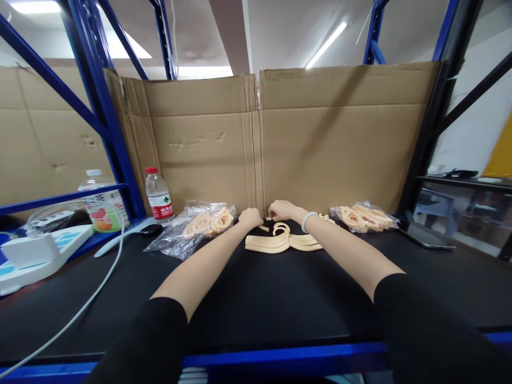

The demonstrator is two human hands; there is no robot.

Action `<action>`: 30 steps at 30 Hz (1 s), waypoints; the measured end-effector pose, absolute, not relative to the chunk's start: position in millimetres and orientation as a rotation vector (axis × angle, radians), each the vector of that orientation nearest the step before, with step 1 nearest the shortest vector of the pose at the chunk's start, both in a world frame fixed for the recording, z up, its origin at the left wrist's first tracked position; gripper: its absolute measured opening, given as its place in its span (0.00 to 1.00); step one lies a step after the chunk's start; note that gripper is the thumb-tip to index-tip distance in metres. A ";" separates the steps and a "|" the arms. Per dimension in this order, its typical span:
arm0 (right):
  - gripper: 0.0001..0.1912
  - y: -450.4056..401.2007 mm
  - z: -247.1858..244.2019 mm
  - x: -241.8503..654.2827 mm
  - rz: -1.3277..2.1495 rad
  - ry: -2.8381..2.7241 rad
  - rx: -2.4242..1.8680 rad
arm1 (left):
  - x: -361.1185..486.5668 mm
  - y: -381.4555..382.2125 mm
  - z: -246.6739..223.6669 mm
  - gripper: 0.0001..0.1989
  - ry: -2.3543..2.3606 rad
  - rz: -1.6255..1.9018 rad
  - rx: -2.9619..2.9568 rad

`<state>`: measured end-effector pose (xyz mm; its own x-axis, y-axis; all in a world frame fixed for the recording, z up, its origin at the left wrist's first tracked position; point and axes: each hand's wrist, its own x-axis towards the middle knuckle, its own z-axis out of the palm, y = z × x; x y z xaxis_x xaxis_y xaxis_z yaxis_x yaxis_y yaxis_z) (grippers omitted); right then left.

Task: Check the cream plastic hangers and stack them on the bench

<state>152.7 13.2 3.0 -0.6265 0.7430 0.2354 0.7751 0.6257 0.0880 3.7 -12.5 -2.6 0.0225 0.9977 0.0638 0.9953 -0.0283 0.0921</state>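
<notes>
Both arms reach to the far side of the black table. My left hand (250, 217) is closed, with the end of a pale tan strip (264, 228) showing beside its fingers. My right hand (285, 210), a beaded bracelet (309, 220) on its wrist, is curled close by; its fingertips are pressed together and what they hold is hidden. Just in front of the hands lie pale tan bands (267, 244) laid side by side in a fan to the left, with a similar group (306, 242) to the right. Some curled loops (281, 228) rise between the two groups.
Clear plastic bags of coiled tan bands lie left (208, 221) and right (364, 216). Farther left are a red-capped water bottle (159, 196), a power strip (68, 242) and a white cable (98, 290). A dark flat device (430, 238) lies right. Cardboard (340, 144) stands behind.
</notes>
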 end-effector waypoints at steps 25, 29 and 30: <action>0.05 -143.9 10.5 202.4 1.122 -1.577 -0.849 | -15.3 -126.7 53.6 0.05 1.261 0.971 1.897; 0.10 -156.7 0.9 192.0 1.209 -1.576 -0.795 | -16.3 -161.0 38.9 0.05 1.027 1.144 1.528; 0.10 -158.8 -3.0 189.9 1.209 -1.588 -0.799 | -16.7 -166.3 32.7 0.06 0.995 1.157 1.460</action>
<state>189.9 -158.8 -3.0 -0.3335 0.8954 0.2949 -0.0460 0.2970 -0.9538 -16.7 -166.3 32.7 0.2093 0.9630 0.1699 0.0238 -0.1787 0.9836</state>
